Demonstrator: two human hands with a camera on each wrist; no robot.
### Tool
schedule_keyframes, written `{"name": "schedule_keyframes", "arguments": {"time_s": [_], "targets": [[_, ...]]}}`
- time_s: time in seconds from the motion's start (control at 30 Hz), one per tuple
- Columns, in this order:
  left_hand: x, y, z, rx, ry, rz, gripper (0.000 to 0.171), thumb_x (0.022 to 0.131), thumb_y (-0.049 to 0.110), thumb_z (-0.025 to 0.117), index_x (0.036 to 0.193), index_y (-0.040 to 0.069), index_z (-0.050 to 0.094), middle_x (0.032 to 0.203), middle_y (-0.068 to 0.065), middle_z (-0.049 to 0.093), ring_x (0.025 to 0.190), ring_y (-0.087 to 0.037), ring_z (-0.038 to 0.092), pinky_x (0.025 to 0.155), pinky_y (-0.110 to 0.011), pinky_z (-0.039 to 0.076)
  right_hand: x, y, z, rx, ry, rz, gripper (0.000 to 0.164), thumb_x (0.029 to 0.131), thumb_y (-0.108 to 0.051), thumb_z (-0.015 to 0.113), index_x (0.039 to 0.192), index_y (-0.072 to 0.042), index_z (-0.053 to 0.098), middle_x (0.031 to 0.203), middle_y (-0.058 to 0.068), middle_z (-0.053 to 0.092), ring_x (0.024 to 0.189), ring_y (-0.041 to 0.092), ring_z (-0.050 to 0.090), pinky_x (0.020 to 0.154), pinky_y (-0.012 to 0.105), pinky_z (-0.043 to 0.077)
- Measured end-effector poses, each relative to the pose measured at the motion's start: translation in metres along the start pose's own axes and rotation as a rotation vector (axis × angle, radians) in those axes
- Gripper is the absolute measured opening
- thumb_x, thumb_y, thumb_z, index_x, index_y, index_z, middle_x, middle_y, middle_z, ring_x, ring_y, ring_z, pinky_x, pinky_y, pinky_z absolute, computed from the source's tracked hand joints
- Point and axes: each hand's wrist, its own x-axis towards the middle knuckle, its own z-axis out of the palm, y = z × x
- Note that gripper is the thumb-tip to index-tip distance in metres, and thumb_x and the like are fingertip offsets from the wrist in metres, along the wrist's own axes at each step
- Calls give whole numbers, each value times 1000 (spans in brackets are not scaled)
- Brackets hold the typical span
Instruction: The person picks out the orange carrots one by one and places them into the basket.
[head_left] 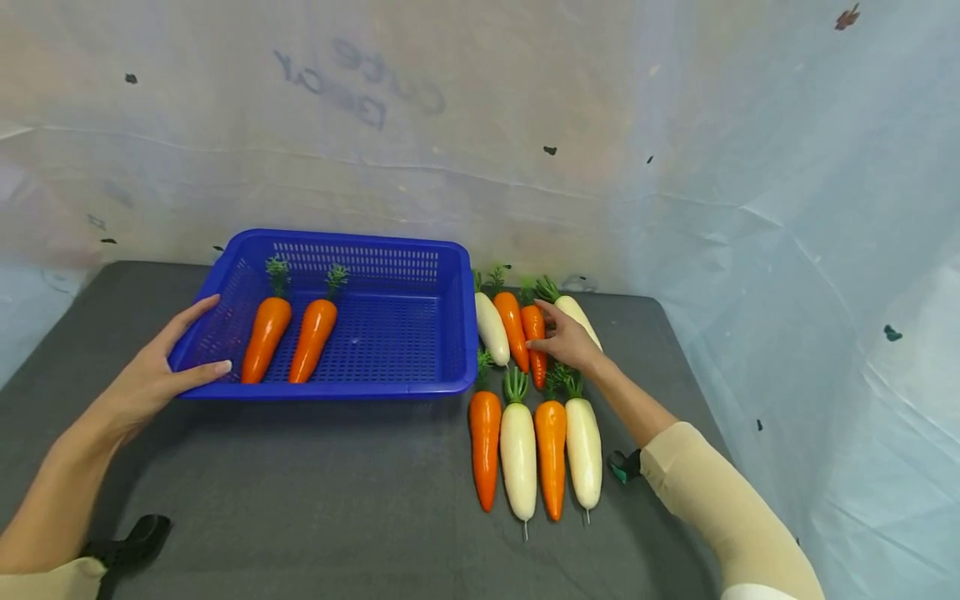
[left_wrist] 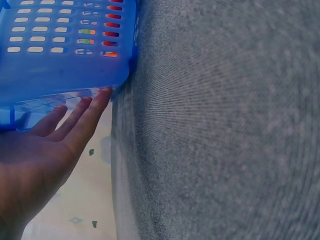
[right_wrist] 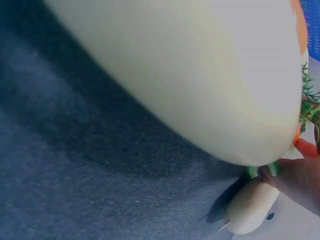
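Observation:
My left hand (head_left: pixel 153 367) grips the left side of a blue plastic basket (head_left: pixel 450 333), thumb over the rim and fingers under its outer edge. In the left wrist view, the fingers lie beneath the lip of the slotted basket wall (left_wrist: pixel 55 70). Two orange carrots (head_left: pixel 266 337) with green tops lie inside, on the basket's left half. On the right, my right hand (head_left: pixel 566 337) holds a carrot (head_left: pixel 535 325) in the back row, fingers and thumb on either side of it. A white radish (right_wrist: pixel 200 65) fills much of the right wrist view, partly hiding that hand.
Beside the held carrot lie another carrot (head_left: pixel 512 329) and white radishes (head_left: pixel 491 329) at the back. A front row alternates carrots (head_left: pixel 485 450) and white radishes (head_left: pixel 518 462). All rest on a dark grey cloth-covered table (head_left: pixel 315 500), with a pale sheet (head_left: pixel 525 100) hanging behind.

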Motion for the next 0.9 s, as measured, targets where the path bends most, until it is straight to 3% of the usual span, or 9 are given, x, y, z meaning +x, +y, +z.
{"name": "schedule_keyframes", "arguments": {"time_s": [0.17,0.4,0.63,0.9], "targets": [[0,1,0,6,-1,-5,87,101,19,59,157,45,-1,162,-22,-17,132,-66,13,97,-83,16,2,-2,-2,6,-1,54,80,90,-13,72,157,-19,28,143,22,48,119,35,57,86,44,55],[-1,0,2,13,5,-10,85,101,19,59,158,43,1,162,-22,-17,132,-65,14,96,-84,17,0,-6,-4,78,-16,64,76,92,-7,65,157,-15,26,138,24,48,110,36,59,78,40,56],[0,-1,2,29,12,-6,86,100,21,60,158,43,1,162,-22,-17,132,-66,13,96,-84,16,1,-6,-9,226,13,54,77,93,-5,63,158,-21,24,142,24,42,108,36,61,79,42,58],[0,-1,1,41,24,1,85,100,21,60,158,42,1,163,-20,-17,133,-66,12,96,-84,15,-1,-18,-20,304,1,10,78,95,-6,61,159,-29,23,151,23,33,113,36,59,82,45,56]]}}
